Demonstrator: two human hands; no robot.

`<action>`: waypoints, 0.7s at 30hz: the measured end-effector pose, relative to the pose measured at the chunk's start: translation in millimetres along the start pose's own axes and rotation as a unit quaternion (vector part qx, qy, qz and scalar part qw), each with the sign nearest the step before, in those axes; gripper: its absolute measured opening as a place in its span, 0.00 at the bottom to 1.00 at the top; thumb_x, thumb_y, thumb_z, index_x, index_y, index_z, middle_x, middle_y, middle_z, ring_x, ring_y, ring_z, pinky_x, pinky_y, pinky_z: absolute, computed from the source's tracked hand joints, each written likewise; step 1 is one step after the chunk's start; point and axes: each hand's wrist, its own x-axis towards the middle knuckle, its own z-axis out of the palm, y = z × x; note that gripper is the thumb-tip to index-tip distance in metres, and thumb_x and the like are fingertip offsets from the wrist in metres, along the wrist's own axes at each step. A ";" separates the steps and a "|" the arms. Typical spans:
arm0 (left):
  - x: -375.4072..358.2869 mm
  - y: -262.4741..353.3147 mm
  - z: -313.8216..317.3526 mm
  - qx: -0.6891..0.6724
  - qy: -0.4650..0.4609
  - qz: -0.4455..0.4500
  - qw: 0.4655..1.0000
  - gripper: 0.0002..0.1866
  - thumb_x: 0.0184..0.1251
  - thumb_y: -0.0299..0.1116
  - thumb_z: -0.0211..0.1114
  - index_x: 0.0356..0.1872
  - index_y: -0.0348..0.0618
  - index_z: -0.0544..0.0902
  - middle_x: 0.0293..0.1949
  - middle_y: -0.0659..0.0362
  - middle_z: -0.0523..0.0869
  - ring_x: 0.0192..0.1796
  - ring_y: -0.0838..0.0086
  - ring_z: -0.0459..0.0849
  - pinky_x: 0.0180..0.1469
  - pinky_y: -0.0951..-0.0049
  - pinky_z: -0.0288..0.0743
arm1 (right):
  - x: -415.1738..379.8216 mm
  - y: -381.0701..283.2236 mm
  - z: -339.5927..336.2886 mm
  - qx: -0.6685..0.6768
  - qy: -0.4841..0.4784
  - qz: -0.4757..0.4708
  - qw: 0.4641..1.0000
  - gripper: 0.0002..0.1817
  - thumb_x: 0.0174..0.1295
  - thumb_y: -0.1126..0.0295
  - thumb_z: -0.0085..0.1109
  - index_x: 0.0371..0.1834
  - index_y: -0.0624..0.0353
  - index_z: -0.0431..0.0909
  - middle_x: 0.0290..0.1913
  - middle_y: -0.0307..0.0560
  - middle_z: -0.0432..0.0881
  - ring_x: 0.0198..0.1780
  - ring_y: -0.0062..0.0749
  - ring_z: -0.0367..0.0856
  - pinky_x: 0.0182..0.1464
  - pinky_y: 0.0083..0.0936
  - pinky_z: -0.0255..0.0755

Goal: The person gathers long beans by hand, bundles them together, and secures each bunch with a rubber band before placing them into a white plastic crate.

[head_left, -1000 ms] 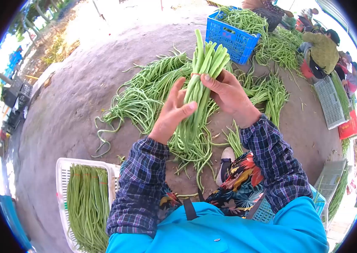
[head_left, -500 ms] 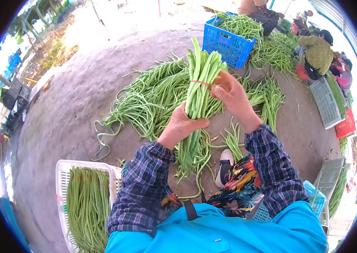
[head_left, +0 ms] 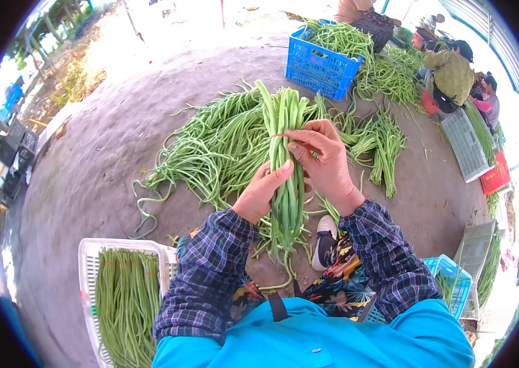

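Note:
A bundle of long green beans (head_left: 287, 202) stands upright in front of me, its thick ends uppermost. A thin red band (head_left: 278, 135) crosses the bundle near the top. My left hand (head_left: 263, 191) is closed round the beans' middle, its thumb lying across the front. Just below the bundle's top, my right hand (head_left: 327, 161) pinches the red band at the right side, with finger and thumb against the beans. Behind the bundle, a large heap of loose long beans (head_left: 210, 144) covers the ground.
At left, a white crate (head_left: 89, 288) holds banded bean bundles. A blue crate (head_left: 322, 73) full of beans stands beyond the heap. More bundles (head_left: 382, 147) lie to the right. Several people (head_left: 452, 73) sit at the upper right near a grey crate (head_left: 465, 144). My shoe (head_left: 325, 242) is below.
The bundle has come down closer to me and is more upright. My right hand has moved lower with it, its fingers now at the front of the band.

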 end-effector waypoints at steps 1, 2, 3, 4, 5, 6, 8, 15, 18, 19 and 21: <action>-1.0 2.3 3.2 -0.018 0.011 0.013 1.000 0.26 0.68 0.49 0.56 0.56 0.39 0.68 0.45 0.54 0.80 0.43 0.68 0.84 0.40 0.71 0.81 | -0.1 0.5 1.3 0.018 0.002 0.036 0.999 0.11 0.56 0.80 0.62 0.43 0.59 0.83 0.41 0.43 0.74 0.38 0.25 0.77 0.39 0.18 0.75; -1.4 1.8 4.4 -0.037 0.022 0.026 0.999 0.25 0.68 0.49 0.56 0.56 0.39 0.69 0.44 0.54 0.80 0.43 0.68 0.84 0.40 0.71 0.81 | -1.2 1.6 2.9 0.036 0.003 0.072 0.997 0.11 0.56 0.80 0.62 0.43 0.59 0.83 0.40 0.42 0.74 0.37 0.25 0.77 0.39 0.18 0.75; 3.6 -1.6 5.2 -0.093 0.041 0.041 0.994 0.26 0.68 0.51 0.56 0.55 0.40 0.70 0.43 0.54 0.81 0.42 0.68 0.84 0.40 0.72 0.81 | 0.5 3.5 0.7 0.020 0.004 0.060 0.998 0.12 0.55 0.80 0.62 0.43 0.60 0.82 0.39 0.42 0.76 0.37 0.26 0.78 0.39 0.19 0.74; 6.6 -1.5 3.1 -0.094 0.042 0.041 0.994 0.26 0.68 0.51 0.56 0.55 0.40 0.70 0.43 0.54 0.81 0.42 0.68 0.84 0.40 0.72 0.81 | 1.7 3.8 1.2 0.020 0.003 0.061 0.998 0.12 0.55 0.80 0.62 0.43 0.60 0.82 0.39 0.42 0.76 0.37 0.26 0.78 0.39 0.19 0.74; 8.9 -1.1 1.2 -0.088 0.054 0.034 0.994 0.25 0.68 0.49 0.57 0.54 0.40 0.70 0.42 0.54 0.81 0.41 0.68 0.84 0.39 0.72 0.81 | 3.0 3.3 2.8 0.025 0.006 0.060 0.998 0.12 0.55 0.80 0.62 0.43 0.60 0.82 0.38 0.42 0.76 0.37 0.26 0.79 0.39 0.20 0.74; 10.1 -0.6 1.6 -0.083 0.066 0.027 0.994 0.24 0.67 0.48 0.58 0.54 0.40 0.70 0.41 0.55 0.81 0.40 0.69 0.84 0.39 0.72 0.80 | 3.8 2.6 4.2 0.030 0.009 0.060 0.998 0.12 0.55 0.80 0.62 0.43 0.60 0.82 0.38 0.43 0.77 0.37 0.26 0.79 0.39 0.20 0.74; 8.4 1.8 4.8 -0.061 0.077 0.038 0.994 0.19 0.65 0.42 0.62 0.50 0.41 0.73 0.37 0.57 0.82 0.36 0.72 0.83 0.36 0.73 0.80 | 5.3 1.5 4.9 0.016 0.011 0.045 0.999 0.12 0.54 0.81 0.61 0.42 0.60 0.82 0.37 0.44 0.77 0.37 0.27 0.79 0.37 0.21 0.73; 7.5 5.4 4.4 0.090 0.091 0.025 0.991 0.10 0.53 0.26 0.65 0.37 0.39 0.78 0.28 0.61 0.81 0.29 0.80 0.78 0.30 0.78 0.71 | 3.9 3.5 -4.0 -0.140 -0.014 -0.084 0.987 0.09 0.49 0.81 0.62 0.34 0.59 0.81 0.34 0.44 0.77 0.34 0.36 0.78 0.35 0.26 0.73; 5.1 7.7 2.8 0.153 0.080 0.024 0.985 0.10 0.54 0.26 0.63 0.38 0.40 0.77 0.30 0.60 0.81 0.29 0.77 0.80 0.33 0.76 0.74 | 2.0 6.0 -1.8 -0.186 -0.012 -0.109 0.976 0.06 0.49 0.79 0.61 0.31 0.57 0.79 0.32 0.44 0.76 0.33 0.39 0.78 0.35 0.31 0.72; 6.4 4.6 0.6 0.151 0.086 0.027 0.984 0.10 0.53 0.24 0.63 0.37 0.39 0.78 0.31 0.60 0.82 0.31 0.78 0.80 0.34 0.77 0.73 | 1.7 6.7 -1.6 -0.208 -0.009 -0.108 0.972 0.06 0.49 0.77 0.60 0.30 0.57 0.77 0.32 0.45 0.76 0.33 0.40 0.77 0.35 0.32 0.71; 7.5 0.5 0.8 0.150 0.091 0.038 0.984 0.10 0.53 0.24 0.63 0.38 0.39 0.78 0.32 0.61 0.82 0.31 0.78 0.80 0.34 0.77 0.73 | 0.2 8.9 -0.9 -0.236 -0.010 -0.120 0.964 0.05 0.51 0.76 0.59 0.31 0.57 0.75 0.31 0.45 0.76 0.33 0.41 0.77 0.36 0.33 0.71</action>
